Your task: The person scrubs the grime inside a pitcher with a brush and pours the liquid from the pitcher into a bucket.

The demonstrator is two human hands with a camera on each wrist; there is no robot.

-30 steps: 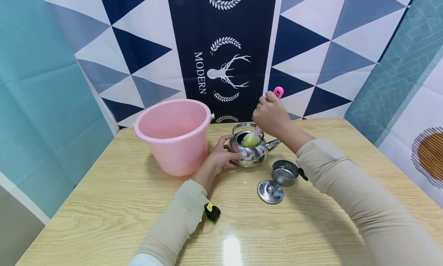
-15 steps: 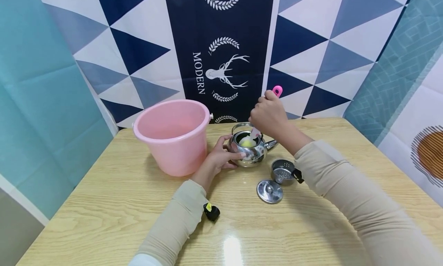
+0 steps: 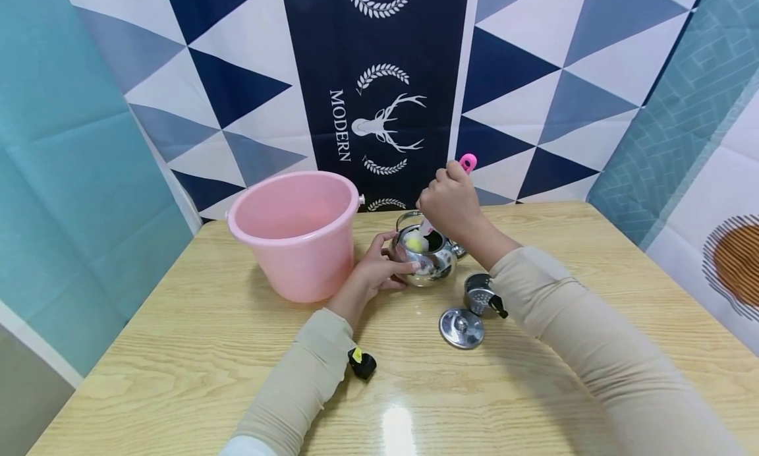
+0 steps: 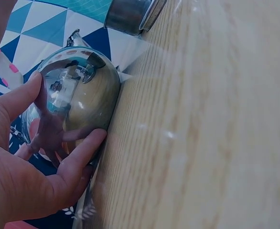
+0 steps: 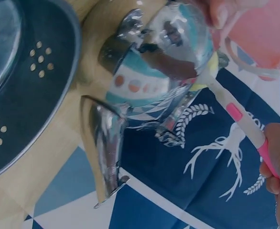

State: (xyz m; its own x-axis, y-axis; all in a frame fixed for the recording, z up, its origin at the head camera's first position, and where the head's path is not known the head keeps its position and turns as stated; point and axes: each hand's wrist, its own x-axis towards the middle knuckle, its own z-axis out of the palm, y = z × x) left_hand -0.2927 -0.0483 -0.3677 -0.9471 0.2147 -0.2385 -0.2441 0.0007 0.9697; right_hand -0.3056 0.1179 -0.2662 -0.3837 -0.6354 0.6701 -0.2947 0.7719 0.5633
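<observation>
Nearest on the wooden surface (image 3: 201, 377) is the shiny lid (image 3: 462, 328), with the little cup with holes (image 3: 476, 294) just behind it, partly hidden by the right sleeve (image 3: 563, 311). Farther back stands the silver teapot (image 3: 435, 271), with no lid on. The left hand (image 3: 375, 269) is nearest to it: its grip curves around the pot's left side, thumb in front, and holds it. The right hand (image 3: 449, 199) is up above the pot, its grip curled tight around the brush (image 3: 468, 163). I think what matters most is how the brush leans: from that grip it slants down and to the left, into the pot's round hole, and its soft yellow end (image 3: 416, 244) is inside, by the left edge. Half a second ago that yellow end was nearer the middle. The right hand and the pink top have slid left too, and the arm now covers more of the spout (image 3: 458, 250). The teapot, left hand and lid look about the same. The pink bucket (image 3: 302, 271) stands to the left, and the patterned wall (image 3: 379, 60) is behind everything.
</observation>
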